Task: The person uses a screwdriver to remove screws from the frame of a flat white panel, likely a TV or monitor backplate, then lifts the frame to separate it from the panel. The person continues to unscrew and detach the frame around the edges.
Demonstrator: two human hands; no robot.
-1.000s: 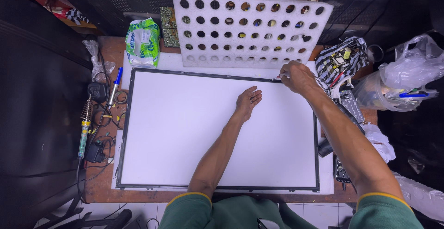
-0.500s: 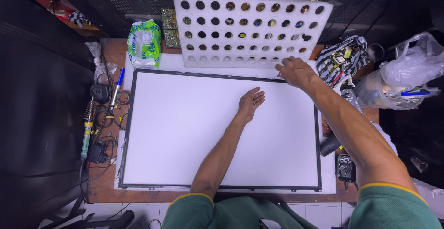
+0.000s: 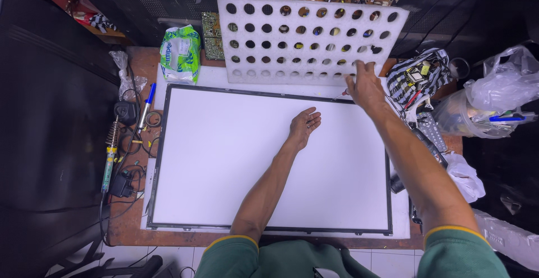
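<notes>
Right hand: grip pressed together on a thin small tool, red-tipped by the look of it; too small to tell what kind. The tip sticks out to the left and touches the top edge of the large flat white panel with a thin black frame, near its top right corner.

Left hand: grip spread and loose, palm up, holding nothing, resting on the white face of the panel, up near the top edge and right of centre.

Key relation: the tool tip lies up and to the right of the left hand, near it but apart. The frame edge it works on runs left to right, along the panel's long axis. The right hand is the nearer one to that corner.

Just behind the right hand, a white foam sheet with rows of round holes stands tilted at the back of the tabletop. A green and white plastic packet sits at back left. A soldering iron and a blue pen lie left of the panel.
</notes>
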